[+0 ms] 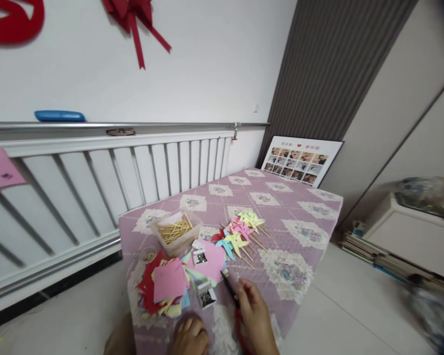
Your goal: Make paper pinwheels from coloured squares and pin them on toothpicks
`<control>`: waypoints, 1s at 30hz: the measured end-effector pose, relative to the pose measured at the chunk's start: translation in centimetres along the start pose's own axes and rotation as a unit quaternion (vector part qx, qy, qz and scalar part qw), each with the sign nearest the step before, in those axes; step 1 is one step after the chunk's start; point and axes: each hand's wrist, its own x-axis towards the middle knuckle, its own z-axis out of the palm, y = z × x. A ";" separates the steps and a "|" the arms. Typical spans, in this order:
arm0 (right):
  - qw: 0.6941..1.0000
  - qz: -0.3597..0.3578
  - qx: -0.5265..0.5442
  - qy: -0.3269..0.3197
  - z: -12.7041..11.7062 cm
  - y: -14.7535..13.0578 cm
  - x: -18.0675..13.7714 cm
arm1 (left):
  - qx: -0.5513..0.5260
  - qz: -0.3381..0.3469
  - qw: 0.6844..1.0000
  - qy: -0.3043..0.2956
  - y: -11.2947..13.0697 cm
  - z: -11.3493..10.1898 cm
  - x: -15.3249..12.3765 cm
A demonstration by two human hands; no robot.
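My right hand (256, 313) is curled against a pair of scissors (230, 287) with dark blades and red handles, partly covering them. The blades point away from me, toward the paper. At the near table edge my left hand (191, 337) rests with fingers curled in and nothing visible in them. In front of it lies a pile of coloured paper squares (169, 281), pink on top. Two small white boxes of metal pins, one nearer (207, 297) and one farther (200, 257), sit beside the pile. Several paper pinwheels on sticks (240, 230) lie together beyond the scissors.
A clear plastic box (177, 241) of wooden sticks stands behind the paper pile. The table has a purple patterned cloth (266, 198). A white radiator (170, 170) runs along the left wall. A photo board (299, 159) leans at the far end; books (358, 249) lie at right.
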 end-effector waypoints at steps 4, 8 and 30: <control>0.997 -0.012 -0.023 -0.076 4.4 0.4 -6.2 | -0.027 0.002 0.999 0.035 0.0 0.3 -0.2; 0.989 -0.054 -0.080 -0.115 5.6 1.5 -8.1 | -0.052 0.034 0.995 0.079 -0.1 0.0 -1.0; 0.969 -0.124 -0.156 -0.145 6.1 -0.1 -7.5 | 0.023 -0.077 0.978 0.193 -7.8 -11.3 -0.6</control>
